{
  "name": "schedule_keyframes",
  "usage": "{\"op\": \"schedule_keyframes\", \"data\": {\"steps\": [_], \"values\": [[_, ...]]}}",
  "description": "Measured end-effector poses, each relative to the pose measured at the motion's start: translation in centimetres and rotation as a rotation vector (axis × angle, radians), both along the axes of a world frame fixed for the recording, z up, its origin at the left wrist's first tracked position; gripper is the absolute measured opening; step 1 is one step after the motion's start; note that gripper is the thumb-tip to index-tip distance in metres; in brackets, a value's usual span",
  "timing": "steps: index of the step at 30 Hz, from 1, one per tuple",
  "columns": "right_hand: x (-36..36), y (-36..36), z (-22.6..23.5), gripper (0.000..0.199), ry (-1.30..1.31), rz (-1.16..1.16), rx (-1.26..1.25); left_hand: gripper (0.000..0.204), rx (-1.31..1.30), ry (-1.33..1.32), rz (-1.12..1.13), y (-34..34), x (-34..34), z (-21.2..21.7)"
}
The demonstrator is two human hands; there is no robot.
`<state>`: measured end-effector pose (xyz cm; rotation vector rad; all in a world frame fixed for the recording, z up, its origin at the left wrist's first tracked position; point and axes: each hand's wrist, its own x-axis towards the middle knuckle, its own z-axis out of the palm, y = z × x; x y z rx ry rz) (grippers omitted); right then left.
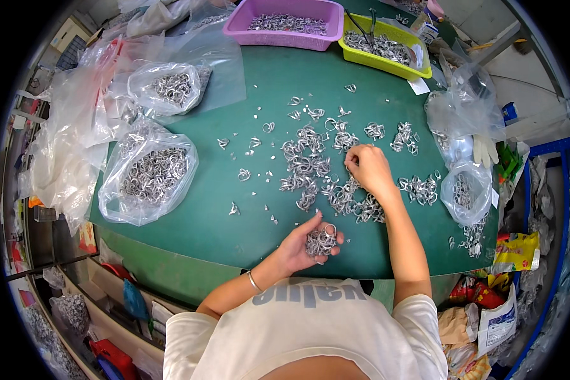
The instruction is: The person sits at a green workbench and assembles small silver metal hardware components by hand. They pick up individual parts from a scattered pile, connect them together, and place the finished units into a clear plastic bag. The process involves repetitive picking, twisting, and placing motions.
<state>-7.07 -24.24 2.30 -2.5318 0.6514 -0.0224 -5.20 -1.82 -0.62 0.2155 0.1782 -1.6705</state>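
My left hand [296,247] is cupped palm up near the table's front edge, its fingers curled round a handful of silver-coloured metal rings [322,241]. Over the middle of the table, my right hand [368,167] reaches down at the edge of a loose heap of similar rings [307,158]. Its thumb and fingertips are pressed together, and whatever they pinch is too small or hidden to tell. More rings [343,197] lie just below that hand, while a smaller cluster [418,189] sits to the right of my forearm.
Clear plastic bags of rings stand at left [149,177] and right [467,193]. At the back are a purple basin [285,39] and a yellow-green basin [386,62] with pliers [367,35] in it. Single rings and small chips dot the green table [196,247]. Blue shelving [557,266] flanks the right.
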Motion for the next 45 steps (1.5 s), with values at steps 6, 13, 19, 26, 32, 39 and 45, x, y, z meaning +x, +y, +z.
{"op": "schedule_keyframes", "data": {"steps": [6,13,19,26,32,39,45], "values": [[-1.2,2.9,1.2,0.007,-0.121,0.128,-0.092,0.040,-0.005,-0.288,-0.118,0.0,-0.2,0.0],[0.8,3.2,-0.6,0.006,0.121,0.183,-0.353,0.032,-0.166,-0.328,-0.123,0.4,-0.5,-0.4],[-0.1,2.3,0.1,0.004,-0.100,0.153,-0.249,0.028,-0.105,-0.347,-0.114,0.4,-0.4,-0.2],[-2.8,6.1,6.7,0.007,-0.195,0.245,0.302,0.036,0.201,-0.270,0.085,0.2,0.1,1.4],[-3.7,9.7,6.9,0.012,-0.260,0.437,0.050,0.044,0.251,-0.315,0.115,0.4,1.0,1.8],[-3.6,10.2,7.3,0.014,-0.468,0.300,0.275,0.029,0.217,-0.347,0.166,0.9,1.8,1.2],[-4.4,9.6,6.4,0.009,-0.457,0.268,0.347,0.023,0.215,-0.347,0.414,4.1,6.0,3.3]]}}
